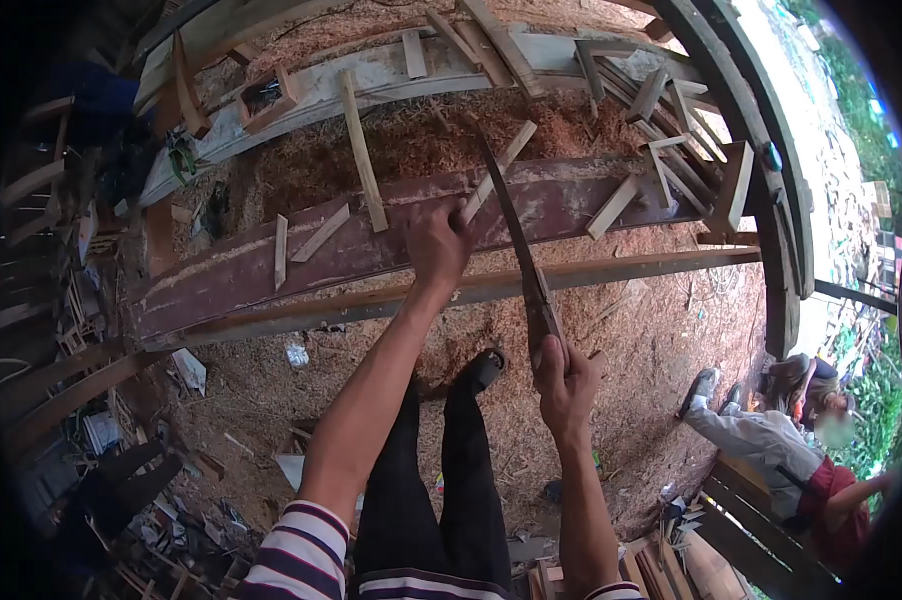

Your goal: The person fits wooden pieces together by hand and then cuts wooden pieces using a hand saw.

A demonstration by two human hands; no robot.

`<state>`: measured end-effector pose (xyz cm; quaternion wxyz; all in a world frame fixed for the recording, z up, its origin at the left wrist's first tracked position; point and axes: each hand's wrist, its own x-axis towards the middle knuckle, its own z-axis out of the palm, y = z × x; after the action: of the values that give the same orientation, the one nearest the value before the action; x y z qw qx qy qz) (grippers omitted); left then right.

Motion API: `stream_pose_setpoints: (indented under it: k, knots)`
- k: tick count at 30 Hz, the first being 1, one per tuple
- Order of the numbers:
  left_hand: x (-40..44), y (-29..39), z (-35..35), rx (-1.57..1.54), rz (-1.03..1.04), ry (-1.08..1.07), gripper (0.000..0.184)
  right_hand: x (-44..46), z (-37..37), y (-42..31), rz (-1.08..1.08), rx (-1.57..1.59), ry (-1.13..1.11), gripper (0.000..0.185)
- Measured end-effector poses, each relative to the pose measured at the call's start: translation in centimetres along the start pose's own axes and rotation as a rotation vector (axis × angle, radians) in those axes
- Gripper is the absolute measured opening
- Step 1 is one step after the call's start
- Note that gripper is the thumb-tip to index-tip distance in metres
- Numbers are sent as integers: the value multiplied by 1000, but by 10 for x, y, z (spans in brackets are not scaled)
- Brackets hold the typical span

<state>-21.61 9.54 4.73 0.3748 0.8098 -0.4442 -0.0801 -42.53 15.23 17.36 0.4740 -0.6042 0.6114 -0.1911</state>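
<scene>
My right hand (565, 388) is closed round the handle of a handsaw (514, 230), whose long blade points up and away to the left. That blade passes over or against a narrow wooden strip (512, 149); whether its teeth are in the wood I cannot tell. My left hand (437, 243) grips the near end of the strip, pressing it on a long maroon plank (401, 213). Beside this hand a longer pale strip (362, 150) lies across the plank. Several short wood pieces, such as one offcut (613, 206), rest along the plank.
Beyond the plank, a pale beam (321, 87) carries a small wooden box frame (267, 99) and loose sticks. A pile of wood frames (676, 150) stands right, near a dark post (771, 200). Sawdust covers the floor (631, 340). People sit at the lower right, one in a red shirt (839, 510).
</scene>
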Motion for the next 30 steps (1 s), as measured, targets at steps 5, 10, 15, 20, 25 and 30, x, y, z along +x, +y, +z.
stream_pose_setpoints:
  k: [5,10,15,20,25,30]
  knots:
    - [20,2,5,42,-84,-64,19,22,6,2,-53,-78,-14,45]
    - [35,-14,26,157,-79,-74,32,50,8,-8,-7,-147,-93,49]
    - [44,-15,36,94,-87,-110,36,74,12,-22,-6,-153,-103,52]
    - [52,-14,29,135,-33,-219,38,93,12,-33,16,-231,-128,49]
    - [50,-7,16,61,168,-111,33,103,6,-38,-34,-252,-146,49]
    - [53,-3,23,40,-3,-135,23,111,5,-61,-77,-274,-182,49]
